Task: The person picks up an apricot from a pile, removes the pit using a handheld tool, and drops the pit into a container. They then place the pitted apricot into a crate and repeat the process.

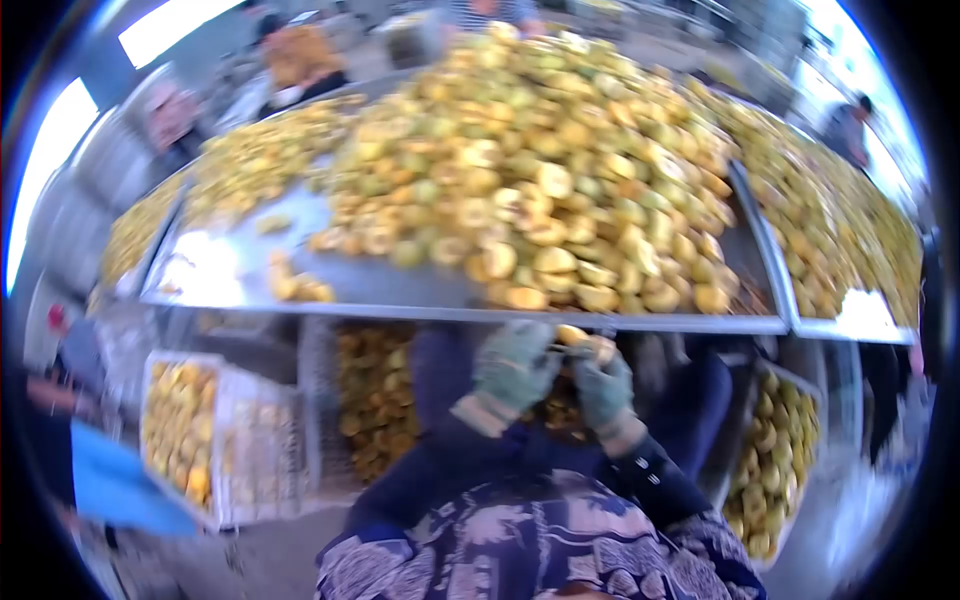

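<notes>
Fruit (571, 335) is held up at the fingertips between two gloved hands, just below the tray's near edge. By the right hand (603, 388) it is gripped narrowly, with the fingers curled inward. The left hand (515, 368) is brought close beside it, fingers bent; whether anything else is held there cannot be told, as the detail is too small and blurred. Both hands are covered by grey-green gloves, and dark sleeves (655, 475) are worn above them.

Below the hands, darker pieces (560, 412) are partly seen between the knees. Beyond the edge, the metal tray (410, 287) is piled with a heap (550, 170) of yellow pieces, many with cut faces shown; a few (297, 280) are left apart at the near left. The tray is flanked on both sides by more fruit (835, 245). Under the edge, a white crate (263, 440) is placed at left and another crate (797, 377) at right, both filled. A striped top (490, 12) is seen behind the heap.
</notes>
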Action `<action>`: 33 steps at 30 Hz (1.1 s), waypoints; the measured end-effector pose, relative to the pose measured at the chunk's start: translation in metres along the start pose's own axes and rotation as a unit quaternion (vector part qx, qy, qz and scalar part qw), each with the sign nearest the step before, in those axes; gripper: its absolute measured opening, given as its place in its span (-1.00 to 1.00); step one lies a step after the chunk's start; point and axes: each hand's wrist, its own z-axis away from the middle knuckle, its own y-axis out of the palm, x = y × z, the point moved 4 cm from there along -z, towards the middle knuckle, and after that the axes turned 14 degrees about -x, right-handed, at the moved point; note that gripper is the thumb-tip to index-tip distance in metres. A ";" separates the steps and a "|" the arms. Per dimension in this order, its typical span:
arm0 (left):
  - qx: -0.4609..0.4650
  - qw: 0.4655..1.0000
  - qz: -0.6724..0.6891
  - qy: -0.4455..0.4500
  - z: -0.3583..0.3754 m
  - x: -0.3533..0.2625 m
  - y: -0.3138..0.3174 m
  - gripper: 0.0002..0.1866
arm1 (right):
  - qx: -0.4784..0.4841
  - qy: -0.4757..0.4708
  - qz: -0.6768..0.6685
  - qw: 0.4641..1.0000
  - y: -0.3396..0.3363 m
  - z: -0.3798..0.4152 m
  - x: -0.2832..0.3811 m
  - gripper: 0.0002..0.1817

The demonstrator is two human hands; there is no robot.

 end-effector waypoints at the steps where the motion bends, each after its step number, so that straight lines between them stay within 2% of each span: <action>1: 0.030 0.999 -0.009 0.001 -0.001 -0.001 0.001 -0.80 | -0.008 -0.033 0.069 0.997 -0.002 0.002 0.005 -0.89; 3: 0.055 0.995 0.076 -0.028 0.003 0.003 0.007 -0.82 | -0.006 0.081 -0.029 0.996 -0.001 0.006 -0.009 -0.86; 4: 0.031 0.996 0.087 0.017 0.005 0.000 0.007 -0.86 | 0.030 0.168 -0.084 0.982 0.000 0.009 -0.006 -0.85; 7: 0.011 0.994 0.105 0.032 0.006 -0.006 0.006 -0.86 | -0.006 0.282 -0.201 0.938 0.002 0.016 0.001 -0.84; 8: 0.029 0.993 0.111 0.015 0.013 -0.003 0.007 -0.81 | 0.018 0.298 -0.179 0.937 0.001 0.016 0.008 -0.80; 11: -0.066 0.974 0.197 -0.086 0.017 0.006 0.006 -0.64 | -0.007 0.394 -0.243 0.886 -0.001 0.012 -0.002 -0.73; 12: -0.061 0.896 0.342 -0.278 0.038 0.017 0.021 -0.48 | -0.014 0.445 -0.346 0.826 0.013 0.013 0.017 -0.69; 15: -0.017 0.786 0.412 -0.462 0.051 0.010 0.030 -0.45 | 0.048 0.446 -0.313 0.837 0.029 0.030 0.007 -0.67; 16: -0.043 0.722 0.477 -0.499 0.046 0.004 0.028 -0.52 | 0.065 0.333 -0.112 0.934 0.025 0.032 0.016 -0.62; 17: -0.093 0.720 0.490 -0.482 0.046 0.012 0.030 -0.50 | 0.148 0.391 -0.010 0.908 0.024 0.038 0.027 -0.57; 19: -0.075 0.758 0.439 -0.477 0.044 0.016 0.018 -0.46 | 0.152 0.329 0.068 0.929 0.023 0.039 0.044 -0.61; 20: -0.075 0.738 0.457 -0.491 0.043 0.017 0.015 -0.45 | 0.153 0.184 0.122 0.963 0.021 0.035 0.042 -0.63; 21: -0.077 0.717 0.476 -0.504 0.041 0.018 0.014 -0.44 | 0.151 0.033 0.173 0.973 0.018 0.034 0.034 -0.65; 22: -0.079 0.695 0.495 -0.516 0.041 0.020 0.013 -0.42 | 0.145 -0.119 0.218 0.958 0.017 0.036 0.035 -0.67; 25: -0.083 0.750 0.472 -0.456 0.034 0.016 0.010 -0.39 | 0.196 -0.105 0.324 0.920 0.016 0.031 0.029 -0.69; 26: -0.110 0.751 0.461 -0.461 0.032 0.009 0.009 -0.39 | 0.197 -0.110 0.307 0.924 0.018 0.031 0.035 -0.70; 33: -0.108 0.788 0.426 -0.432 0.036 0.008 0.005 -0.44 | 0.212 -0.043 0.296 0.930 0.021 0.037 0.033 -0.68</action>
